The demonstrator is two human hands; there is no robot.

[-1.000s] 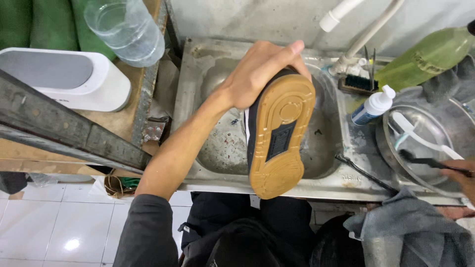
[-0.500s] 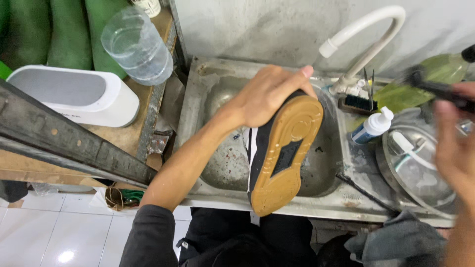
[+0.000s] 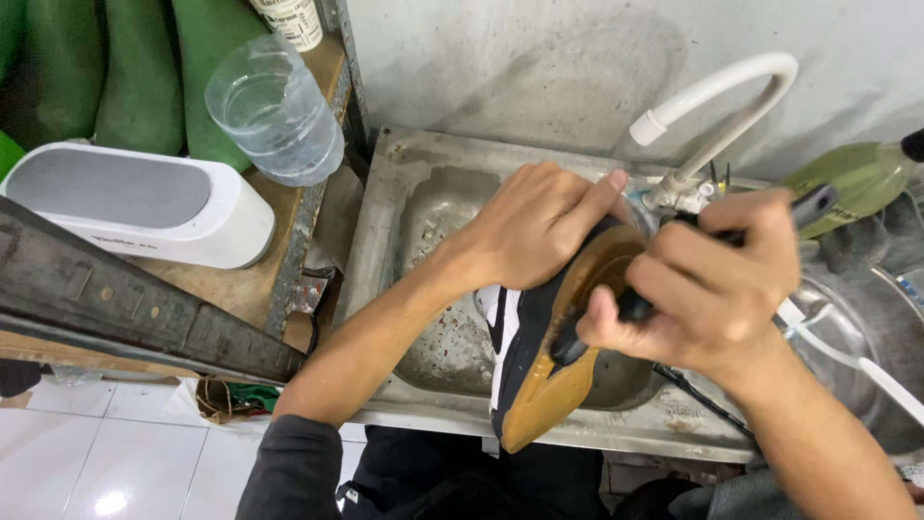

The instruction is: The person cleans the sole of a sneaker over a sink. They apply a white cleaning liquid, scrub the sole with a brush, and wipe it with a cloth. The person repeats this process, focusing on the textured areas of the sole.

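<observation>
My left hand grips a black and white shoe by its toe end, over a steel sink, with the tan rubber sole turned up. My right hand is closed around a black-handled brush and presses its head against the middle of the sole. The brush's bristles are hidden behind my fingers and the shoe.
A white curved tap rises behind the sink. A green bottle and a steel bowl with a white brush lie at the right. On the wooden shelf at the left stand a clear plastic bottle and a white box.
My right hand lifted the black brush out of the steel bowl, swung it left and brought it down onto the sole. The shoe tilted slightly toward me.
</observation>
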